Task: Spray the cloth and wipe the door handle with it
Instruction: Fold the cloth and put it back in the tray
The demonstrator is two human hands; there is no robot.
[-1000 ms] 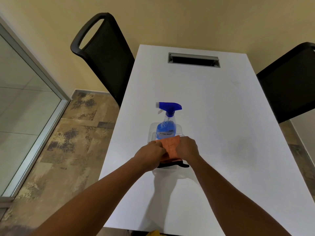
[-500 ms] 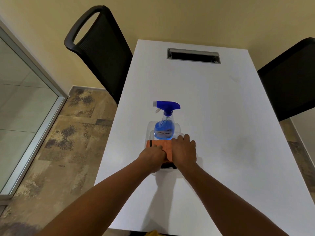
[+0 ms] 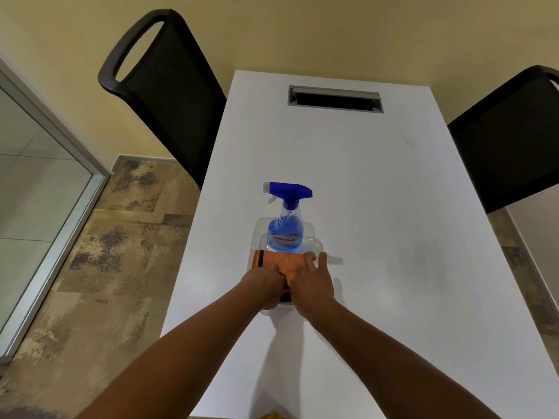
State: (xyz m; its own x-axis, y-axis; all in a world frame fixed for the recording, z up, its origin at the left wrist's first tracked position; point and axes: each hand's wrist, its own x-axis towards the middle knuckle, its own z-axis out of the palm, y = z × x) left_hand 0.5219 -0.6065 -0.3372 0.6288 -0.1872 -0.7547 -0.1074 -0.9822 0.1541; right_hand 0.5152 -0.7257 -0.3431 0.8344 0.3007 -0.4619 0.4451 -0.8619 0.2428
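Note:
An orange cloth [image 3: 282, 261] with a dark edge lies in the near half of a clear plastic tray [image 3: 314, 241] on the white table [image 3: 378, 222]. Behind it in the tray stands a spray bottle [image 3: 286, 225] with blue liquid and a blue trigger head, nozzle pointing left. My left hand [image 3: 264, 284] is curled on the cloth's near left part, fingers closed on it. My right hand [image 3: 313, 281] lies flat on the cloth's right side, fingers stretched forward and pressing down. No door handle is in view.
Two black mesh chairs flank the table, one at the far left [image 3: 163, 95] and one at the right [image 3: 508, 140]. A grey cable slot [image 3: 334, 98] is set in the table's far end. A glass partition [image 3: 39, 189] stands at the left over patterned floor.
The cloth was held raised between both hands; it now lies flatter in the tray. My right hand has opened and pressed flat on it. The left hand stays curled on it.

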